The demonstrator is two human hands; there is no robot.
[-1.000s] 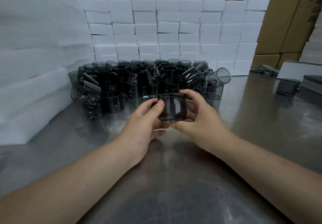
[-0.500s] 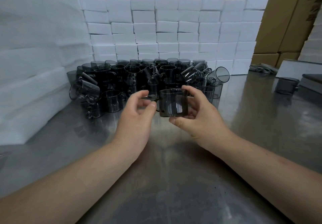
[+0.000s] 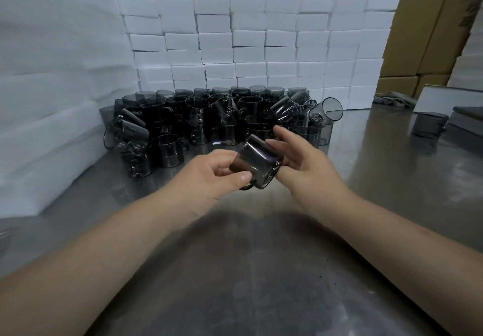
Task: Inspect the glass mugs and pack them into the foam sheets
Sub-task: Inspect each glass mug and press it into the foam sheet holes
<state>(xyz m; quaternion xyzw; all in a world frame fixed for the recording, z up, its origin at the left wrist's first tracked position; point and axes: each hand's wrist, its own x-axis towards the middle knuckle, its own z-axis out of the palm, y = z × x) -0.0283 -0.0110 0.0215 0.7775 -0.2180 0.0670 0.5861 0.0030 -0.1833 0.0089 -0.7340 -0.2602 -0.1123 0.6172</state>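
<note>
Thumb and curled fingers of left hand (image 3: pixel 209 176) pinch tilted glass mug (image 3: pixel 257 164), frame centre. Fingers of right hand (image 3: pixel 305 163) nearly straight, touching its right side. Behind: mug pile (image 3: pixel 209 118), foam blocks (image 3: pixel 261 43). Left: foam sheets (image 3: pixel 52 87). Beneath: steel table (image 3: pixel 261 270).

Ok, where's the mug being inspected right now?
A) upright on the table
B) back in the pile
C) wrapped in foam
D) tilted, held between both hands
D: the mug is tilted between the hands, the left hand pinching one side and the right hand against the other.
</note>
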